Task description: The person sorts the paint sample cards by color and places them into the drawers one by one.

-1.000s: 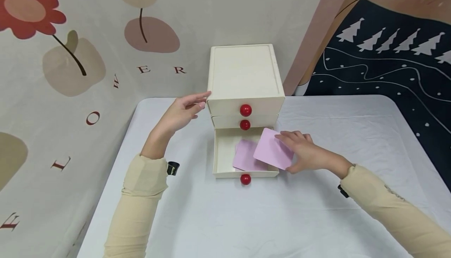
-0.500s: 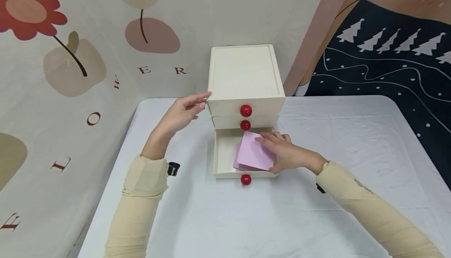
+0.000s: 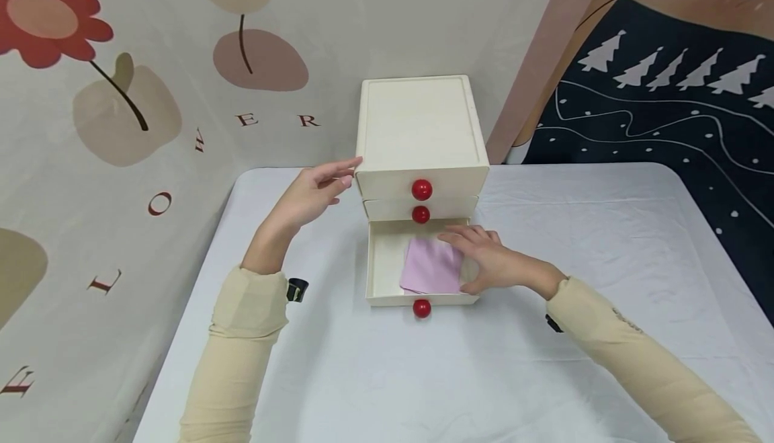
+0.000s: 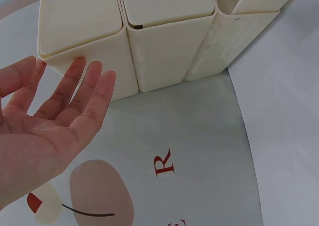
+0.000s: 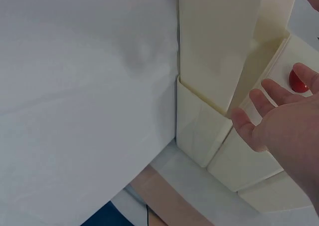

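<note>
A cream three-drawer desktop cabinet (image 3: 421,124) stands at the back of the table, with round red knobs on its drawers. Its bottom drawer (image 3: 383,261) is pulled out. Several thin pink square sheets (image 3: 429,267) lie slightly askew on each other inside it, towards the right. My right hand (image 3: 498,263) hovers at the drawer's right side, fingers spread and nothing held. Extended fingers of my left hand (image 3: 305,195) touch the cabinet's upper left side; the left wrist view shows this hand (image 4: 55,121) with its palm visible against the cabinet wall.
A white cloth (image 3: 387,376) covers the table. Behind it hangs a pale backdrop (image 3: 326,39) with flowers and letters. At the right is a dark cloth (image 3: 665,120) printed with trees. The upper two drawers (image 3: 390,209) are closed.
My right hand moved left over the drawer with a pink sheet and let it go. That sheet now lies on the others. My left hand stayed in place.
</note>
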Tool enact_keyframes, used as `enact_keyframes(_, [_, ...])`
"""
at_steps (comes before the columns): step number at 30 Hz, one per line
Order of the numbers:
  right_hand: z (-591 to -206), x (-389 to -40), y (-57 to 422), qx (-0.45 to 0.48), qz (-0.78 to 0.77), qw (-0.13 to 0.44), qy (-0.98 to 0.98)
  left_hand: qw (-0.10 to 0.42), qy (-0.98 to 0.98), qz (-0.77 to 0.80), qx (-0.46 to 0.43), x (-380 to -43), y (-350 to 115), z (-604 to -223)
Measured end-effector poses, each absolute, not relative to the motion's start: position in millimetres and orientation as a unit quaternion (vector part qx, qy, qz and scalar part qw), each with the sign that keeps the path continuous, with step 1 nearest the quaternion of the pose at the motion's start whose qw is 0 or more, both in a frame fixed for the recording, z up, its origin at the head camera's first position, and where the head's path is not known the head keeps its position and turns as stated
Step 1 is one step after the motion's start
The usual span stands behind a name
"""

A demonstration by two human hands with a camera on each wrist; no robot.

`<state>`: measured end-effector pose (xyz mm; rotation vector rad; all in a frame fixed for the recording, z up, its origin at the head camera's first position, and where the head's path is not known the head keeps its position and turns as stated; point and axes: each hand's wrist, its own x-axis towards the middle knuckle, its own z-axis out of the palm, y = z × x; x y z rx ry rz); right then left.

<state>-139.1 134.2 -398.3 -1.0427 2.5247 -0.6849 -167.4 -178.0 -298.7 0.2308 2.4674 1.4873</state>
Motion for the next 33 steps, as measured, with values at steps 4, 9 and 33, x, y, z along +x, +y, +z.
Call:
enact_keyframes(4, [-394.4, -134.7, 139.2, -0.368, -0.245, 0.16, 0.883, 0.125, 0.846, 0.512, 0.078, -167.0, -178.3, -299.0])
enact_keyframes(9, [-387.6, -123.6, 142.4, -0.375, -0.268, 0.16, 0.873, 0.123, 0.846, 0.513, 0.077, -166.2, -178.3, -299.0])
enact_keyframes(33, [-426.0, -74.1, 133.1, -0.389, -0.375, 0.305, 0.784, 0.128, 0.838, 0.525, 0.075, -167.7, -178.2, -298.7])
